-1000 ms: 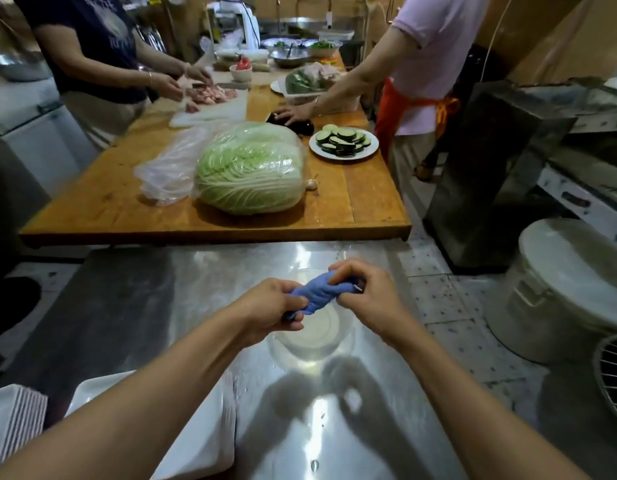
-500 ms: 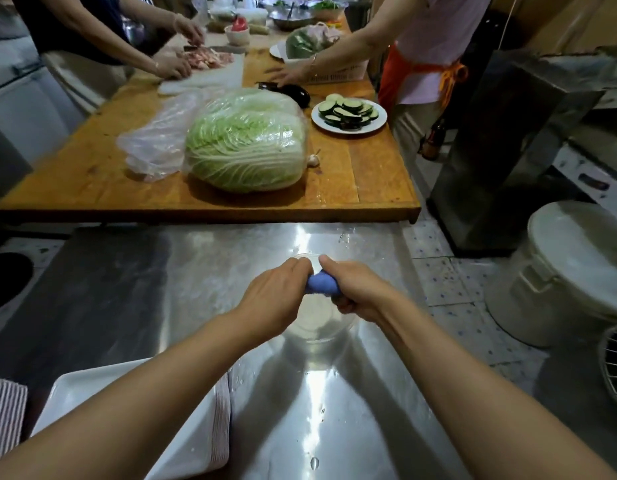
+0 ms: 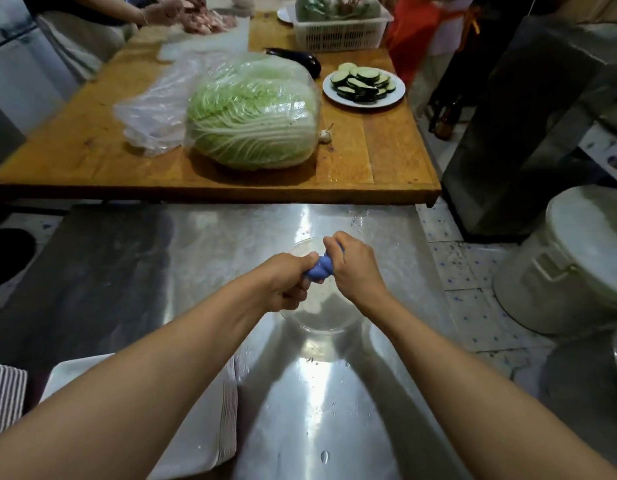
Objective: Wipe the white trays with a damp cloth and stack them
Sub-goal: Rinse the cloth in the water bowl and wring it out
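A blue cloth [image 3: 320,270] is twisted into a tight rope between my two hands. My left hand [image 3: 289,280] grips its near end and my right hand [image 3: 355,265] grips its far end, both fists closed round it. They hover over a clear glass bowl [image 3: 320,320] on the steel counter [image 3: 144,271]. A stack of white trays [image 3: 210,434] lies at the lower left, partly under my left forearm. Another stack of trays [image 3: 4,393] shows its edges at the far left border.
Beyond the counter stands a wooden table [image 3: 397,157] with a wrapped cabbage [image 3: 255,112], a plate of sliced eggplant [image 3: 364,85], a whole eggplant and a white basket [image 3: 338,34]. Two people work at its far end. A white lidded bucket [image 3: 570,261] stands on the floor right.
My hands have turned against each other, twisting the cloth tighter, so less of it shows. The camera has tilted down and moved closer to the counter.
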The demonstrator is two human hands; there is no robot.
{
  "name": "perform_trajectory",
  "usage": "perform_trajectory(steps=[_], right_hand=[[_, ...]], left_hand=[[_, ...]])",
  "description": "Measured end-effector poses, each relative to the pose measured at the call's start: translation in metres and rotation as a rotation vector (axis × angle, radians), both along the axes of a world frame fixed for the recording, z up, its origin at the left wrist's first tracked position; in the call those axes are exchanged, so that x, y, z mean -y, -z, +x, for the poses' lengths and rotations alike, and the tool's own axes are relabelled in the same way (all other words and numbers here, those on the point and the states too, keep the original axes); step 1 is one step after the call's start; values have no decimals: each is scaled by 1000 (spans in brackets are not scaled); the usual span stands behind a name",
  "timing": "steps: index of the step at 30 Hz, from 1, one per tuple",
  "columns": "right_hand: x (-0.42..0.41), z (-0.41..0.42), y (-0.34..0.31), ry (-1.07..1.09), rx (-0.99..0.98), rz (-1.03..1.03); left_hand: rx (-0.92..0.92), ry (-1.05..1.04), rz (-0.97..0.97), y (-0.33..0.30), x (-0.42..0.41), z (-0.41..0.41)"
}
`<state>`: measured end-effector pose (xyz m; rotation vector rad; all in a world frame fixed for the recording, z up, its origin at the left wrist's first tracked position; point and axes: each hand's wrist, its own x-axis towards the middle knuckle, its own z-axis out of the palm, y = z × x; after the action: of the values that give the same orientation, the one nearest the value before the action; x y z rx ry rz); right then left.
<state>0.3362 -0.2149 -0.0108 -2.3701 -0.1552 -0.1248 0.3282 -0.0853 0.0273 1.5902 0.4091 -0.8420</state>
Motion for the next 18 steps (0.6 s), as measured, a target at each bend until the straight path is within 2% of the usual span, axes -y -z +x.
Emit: perform_trajectory(steps=[6, 11, 14, 18], right_hand=[[-4, 3, 7, -79, 165, -135], [-8, -2, 1, -105, 246, -121], [-5, 2, 4, -41, 205, -108], [4, 1, -6, -30, -72, 93]], left_hand=[[-255, -105, -96, 1, 0, 1], [-315, -163, -150, 1, -1, 0], [-203, -147, -114, 4, 1, -1], [73, 19, 54, -2, 0, -7]])
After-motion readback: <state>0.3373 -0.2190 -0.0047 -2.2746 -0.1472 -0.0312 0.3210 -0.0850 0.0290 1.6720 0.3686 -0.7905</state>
